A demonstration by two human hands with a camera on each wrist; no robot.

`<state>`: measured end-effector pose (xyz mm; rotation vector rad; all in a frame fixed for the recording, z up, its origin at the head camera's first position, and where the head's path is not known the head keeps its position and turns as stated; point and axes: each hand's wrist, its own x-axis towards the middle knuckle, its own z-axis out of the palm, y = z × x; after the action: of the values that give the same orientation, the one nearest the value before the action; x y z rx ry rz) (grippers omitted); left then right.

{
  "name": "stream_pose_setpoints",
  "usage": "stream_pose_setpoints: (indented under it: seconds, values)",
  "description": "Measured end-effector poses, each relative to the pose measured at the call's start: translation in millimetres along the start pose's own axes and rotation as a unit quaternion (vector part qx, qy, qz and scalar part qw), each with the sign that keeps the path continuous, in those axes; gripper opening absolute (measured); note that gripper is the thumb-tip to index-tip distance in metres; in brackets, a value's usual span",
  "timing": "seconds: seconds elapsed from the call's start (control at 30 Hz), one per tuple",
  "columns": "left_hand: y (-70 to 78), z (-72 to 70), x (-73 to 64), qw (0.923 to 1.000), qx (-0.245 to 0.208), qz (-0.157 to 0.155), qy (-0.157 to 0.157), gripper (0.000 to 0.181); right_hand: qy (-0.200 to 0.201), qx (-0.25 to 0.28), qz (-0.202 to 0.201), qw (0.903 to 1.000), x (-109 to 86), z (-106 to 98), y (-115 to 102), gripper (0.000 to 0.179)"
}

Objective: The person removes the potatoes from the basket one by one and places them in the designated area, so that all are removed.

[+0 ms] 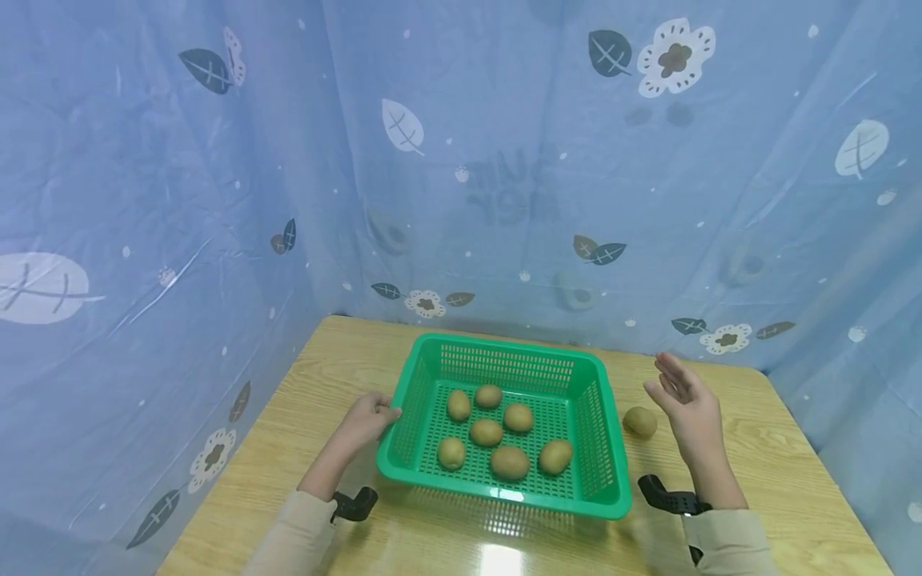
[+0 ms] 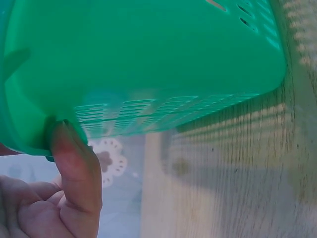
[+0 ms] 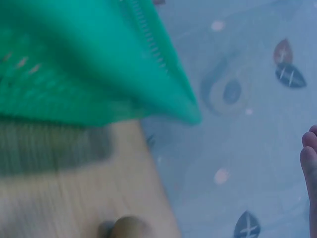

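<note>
A green plastic basket (image 1: pixel 504 502) with slotted walls holds several potatoes (image 1: pixel 510 462), spread over its perforated floor. My left hand (image 1: pixel 369 418) grips the basket's left rim; in the left wrist view, its curled finger (image 2: pixel 77 168) hooks over the rim beside the basket wall (image 2: pixel 148 54). To the right of the basket, my right hand (image 1: pixel 687 408) is raised, fingers extended and holding nothing. Just left of that hand, a single potato (image 1: pixel 639 422) lies on the table, outside the basket. Only the fingertips (image 3: pixel 310 148) of the right hand show at the edge of the right wrist view.
The wooden table (image 1: pixel 338 352) backs onto a blue curtain (image 1: pixel 468 160) with leaf and flower prints, which also hangs along both sides. Dotted light and shadow fall on the tabletop in front of the basket. Each wrist wears a black camera mount (image 1: pixel 673 498).
</note>
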<state>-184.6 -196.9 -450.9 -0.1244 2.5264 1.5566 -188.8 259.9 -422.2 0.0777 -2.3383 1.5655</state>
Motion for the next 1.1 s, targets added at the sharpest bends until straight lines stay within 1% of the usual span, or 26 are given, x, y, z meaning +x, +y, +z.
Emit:
stream_pose_setpoints:
  seconds: [0.2, 0.43, 0.7, 0.93, 1.1]
  values:
    - [-0.7, 0.3, -0.3, 1.0, 0.003, -0.002, -0.001, 0.027, -0.009, 0.061, -0.022, 0.9979, 4.1, 8.6, -18.6, 0.059]
    - [0.8, -0.6, 0.6, 1.0, 0.008, 0.006, -0.001, 0.028, -0.028, 0.075, -0.041, 0.9959, 11.5, 23.0, -33.1, 0.057]
    - [0.3, -1.1, 1.7, 1.0, 0.006, 0.002, 0.0, 0.028, -0.057, 0.102, -0.044, 0.9922, 14.4, 45.3, -35.8, 0.055]
    - [-0.9, 0.0, 1.6, 1.0, 0.004, -0.003, 0.003, 0.029, -0.09, 0.134, -0.049, 0.9857, 17.9, 68.9, -32.7, 0.055]
    - [0.2, 0.6, -0.3, 1.0, 0.0, 0.002, 0.004, 0.028, -0.108, 0.145, -0.047, 0.9824, 21.2, 84.0, -34.9, 0.054]
